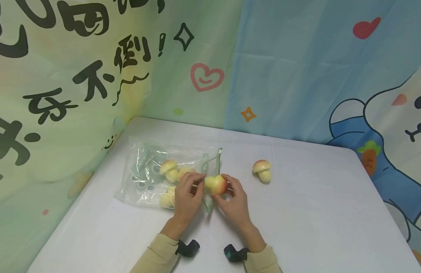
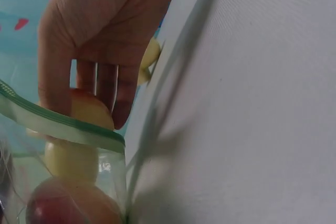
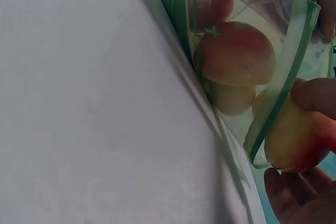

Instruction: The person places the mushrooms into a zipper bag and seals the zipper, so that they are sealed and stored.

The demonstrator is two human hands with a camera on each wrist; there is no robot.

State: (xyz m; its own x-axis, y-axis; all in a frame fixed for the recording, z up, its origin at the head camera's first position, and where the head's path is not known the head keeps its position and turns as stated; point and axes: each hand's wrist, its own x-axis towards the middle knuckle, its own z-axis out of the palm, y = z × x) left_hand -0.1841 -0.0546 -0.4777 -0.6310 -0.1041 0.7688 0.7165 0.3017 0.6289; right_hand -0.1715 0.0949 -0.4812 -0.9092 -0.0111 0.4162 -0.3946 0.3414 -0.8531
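Note:
My right hand (image 1: 235, 203) grips a toy mushroom (image 1: 219, 185) by its red-and-yellow cap. Its pale stem points left, into the mouth of a clear zip bag (image 1: 128, 191). At that mouth, my left hand (image 1: 188, 197) holds the bag with curled fingers; its fingertips are partly hidden. In the right wrist view the green zip strip (image 3: 286, 93) runs across the held mushroom (image 3: 299, 142). Inside the bag lie several more mushrooms (image 1: 168, 170), seen through the plastic. The left wrist view shows the right hand (image 2: 105, 30) with its fingers around the cap.
Another toy mushroom (image 1: 262, 170) lies on the white table (image 1: 316, 212), right of the bag. A printed cloth (image 1: 282, 68) hangs behind the table and along its left side. Black camera mounts (image 1: 188, 248) sit on both wrists.

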